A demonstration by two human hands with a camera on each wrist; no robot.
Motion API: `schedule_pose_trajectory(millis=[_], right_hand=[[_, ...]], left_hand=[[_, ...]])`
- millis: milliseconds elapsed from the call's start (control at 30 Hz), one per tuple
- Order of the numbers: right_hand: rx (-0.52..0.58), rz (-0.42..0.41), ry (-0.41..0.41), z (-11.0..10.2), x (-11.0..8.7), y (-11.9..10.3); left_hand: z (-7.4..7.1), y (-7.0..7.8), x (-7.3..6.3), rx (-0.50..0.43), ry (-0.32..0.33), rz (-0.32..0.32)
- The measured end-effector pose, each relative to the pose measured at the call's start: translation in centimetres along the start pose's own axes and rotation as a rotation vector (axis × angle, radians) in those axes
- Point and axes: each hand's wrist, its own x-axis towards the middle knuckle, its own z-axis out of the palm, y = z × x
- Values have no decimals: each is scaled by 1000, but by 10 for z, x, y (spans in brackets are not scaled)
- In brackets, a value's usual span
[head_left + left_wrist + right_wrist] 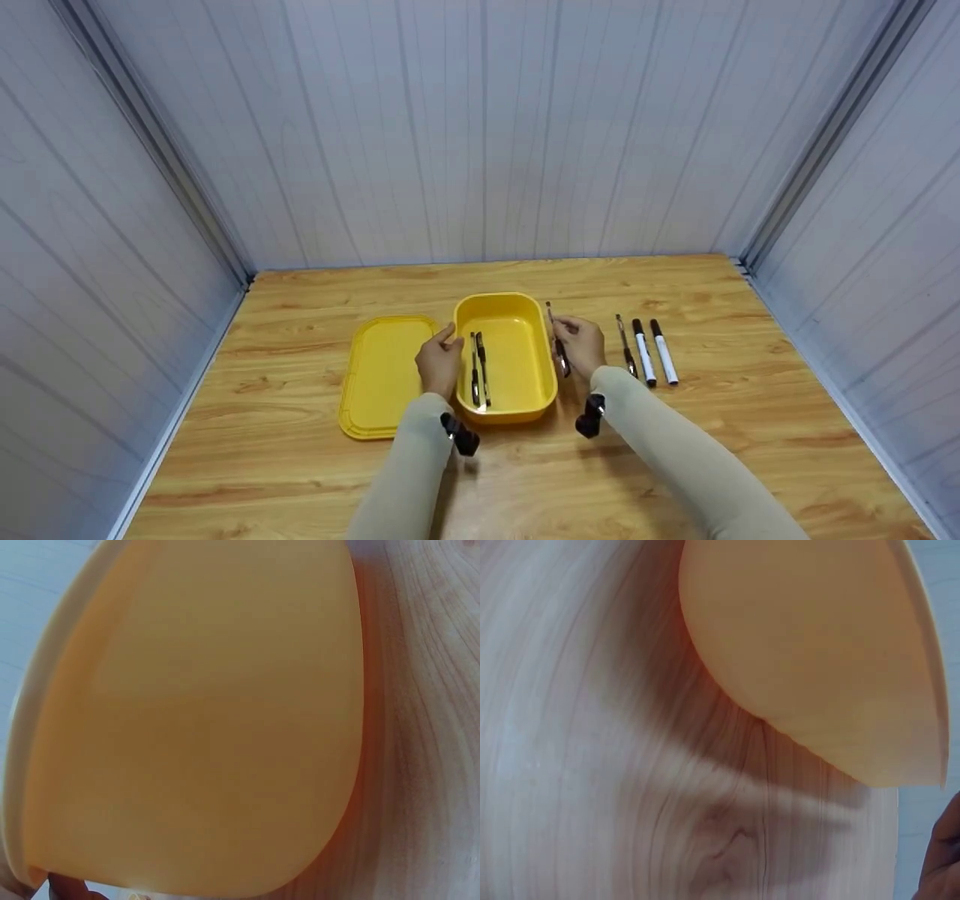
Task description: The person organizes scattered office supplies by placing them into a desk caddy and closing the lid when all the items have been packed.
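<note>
Pale grooved wall panels (480, 150) close off the back and both sides of a wood-grain tabletop (285, 487), whose near edge is cut off by the frame. Midway between the side edges sits a deep yellow plastic box (517, 360) with rounded corners. With my left hand (439, 362) I grip its left wall, finger and thumb about the rim; only slivers of that hand enter the left wrist view, where the box's outer wall fills most of the picture. With my right hand (583, 345) I pinch a slim clear-and-black pen (560, 351) just outside the box's right wall; my fingers hide its middle, and I cannot tell whether its lower end touches the surface. In the right wrist view the hand is cut off at the lower right corner.

Two slim dark-and-clear pens (482, 367) lie lengthwise in the box along its left side; their ink colour is too small to make out. Toward the surface's left edge, a flat yellow rounded lid (382, 375) lies beside the box, partly covered by my left hand. Toward the right edge lie another dark slim pen (627, 346) and two white markers with black caps (654, 351).
</note>
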Motion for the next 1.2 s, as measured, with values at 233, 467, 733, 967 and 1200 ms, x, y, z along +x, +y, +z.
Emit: schedule_pose_trajectory(millis=[233, 467, 733, 967, 1200], right_hand=[[138, 54, -44, 7, -3, -4], [113, 67, -91, 11, -6, -10], [100, 81, -79, 15, -6, -13], [105, 76, -64, 18, -6, -16], [171, 113, -66, 27, -10, -18]], left_hand=[[1, -2, 2, 5, -1, -18], [1, -2, 5, 12, -3, -10], [1, 0, 5, 0, -10, -6], [0, 0, 5, -2, -13, -5], [0, -2, 3, 1, -8, -19]])
